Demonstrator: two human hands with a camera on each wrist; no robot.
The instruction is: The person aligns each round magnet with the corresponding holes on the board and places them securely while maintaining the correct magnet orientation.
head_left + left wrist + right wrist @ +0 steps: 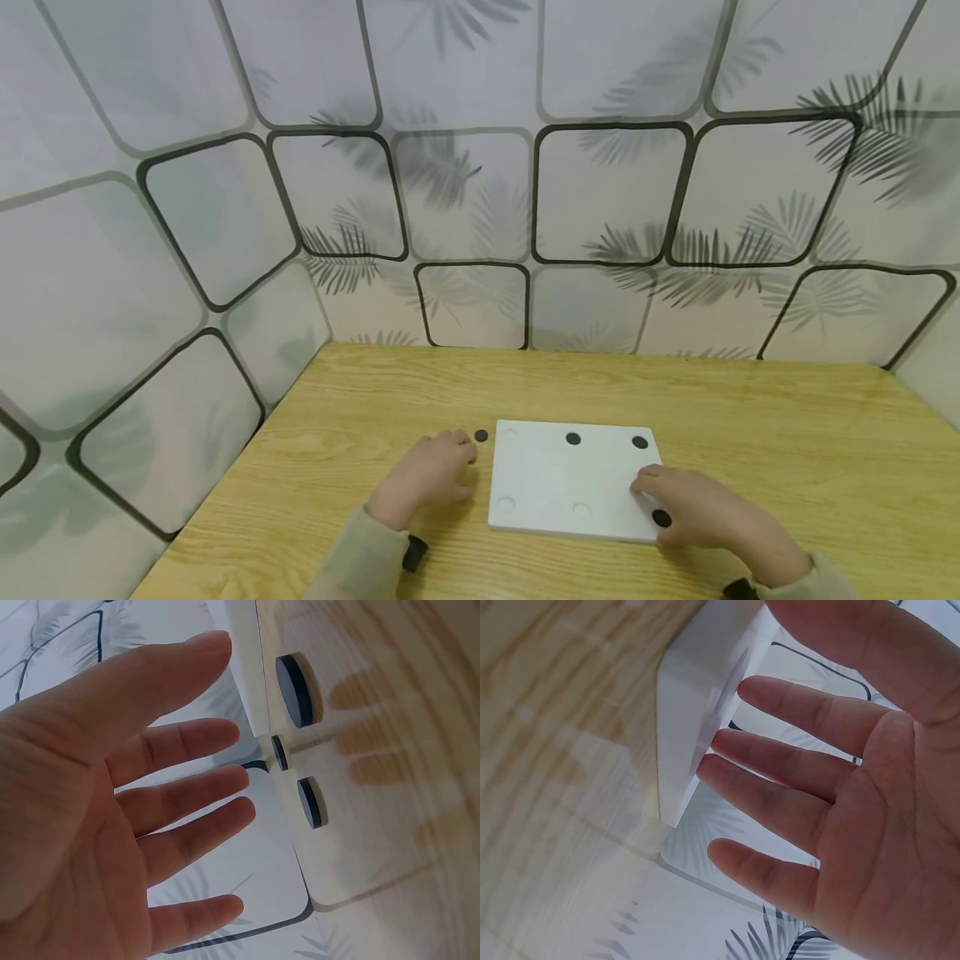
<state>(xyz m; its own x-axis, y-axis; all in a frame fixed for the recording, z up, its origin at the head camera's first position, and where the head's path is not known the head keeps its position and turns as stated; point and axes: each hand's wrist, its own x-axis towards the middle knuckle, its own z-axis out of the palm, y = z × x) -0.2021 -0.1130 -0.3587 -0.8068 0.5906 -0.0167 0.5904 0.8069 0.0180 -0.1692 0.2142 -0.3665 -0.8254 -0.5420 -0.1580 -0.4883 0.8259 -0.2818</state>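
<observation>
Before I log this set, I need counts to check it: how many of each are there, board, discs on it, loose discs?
White board: 1
Black discs on it: 3
Loose black discs on the wooden table: 3
Total: 7

Walls (472,204) — printed with leaves and rounded squares — border a wooden table (420,383).

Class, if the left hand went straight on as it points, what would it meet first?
Probably the black disc left of the white board; the left hand might pass above it, as height is unclear.
</observation>
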